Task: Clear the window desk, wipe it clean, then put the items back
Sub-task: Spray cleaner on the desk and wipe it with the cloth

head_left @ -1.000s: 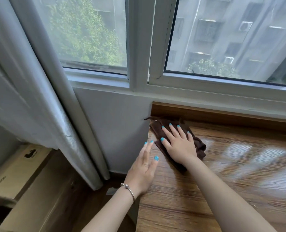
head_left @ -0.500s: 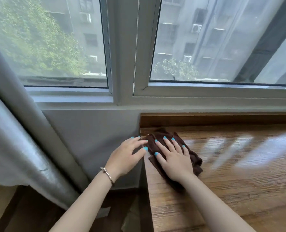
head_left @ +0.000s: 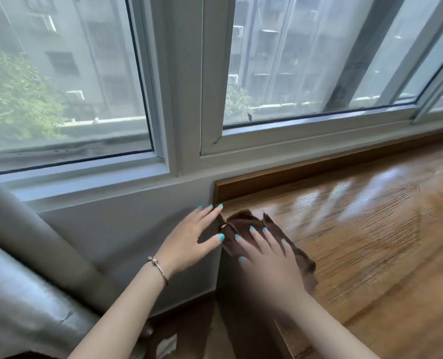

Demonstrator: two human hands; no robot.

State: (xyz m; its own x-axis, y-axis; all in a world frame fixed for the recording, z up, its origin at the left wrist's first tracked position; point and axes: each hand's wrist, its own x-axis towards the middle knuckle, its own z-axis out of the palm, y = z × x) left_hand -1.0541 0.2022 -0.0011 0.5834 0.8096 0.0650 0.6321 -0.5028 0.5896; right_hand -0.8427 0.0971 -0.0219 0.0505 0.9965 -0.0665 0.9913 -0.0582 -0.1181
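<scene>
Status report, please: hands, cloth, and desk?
Right hand flat, pressing cloth at desk corner. Left hand open at desk's left edge. Nothing in the way.

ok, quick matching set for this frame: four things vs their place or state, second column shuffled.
1. brown cloth
2. left hand
3. bracelet
4. curtain

a. hangs at far left
b. on the left wrist
c. pressed flat under the right hand at the desk corner
d. straight fingers against the desk's left edge

Pairs: 1-c, 2-d, 3-b, 4-a
</scene>
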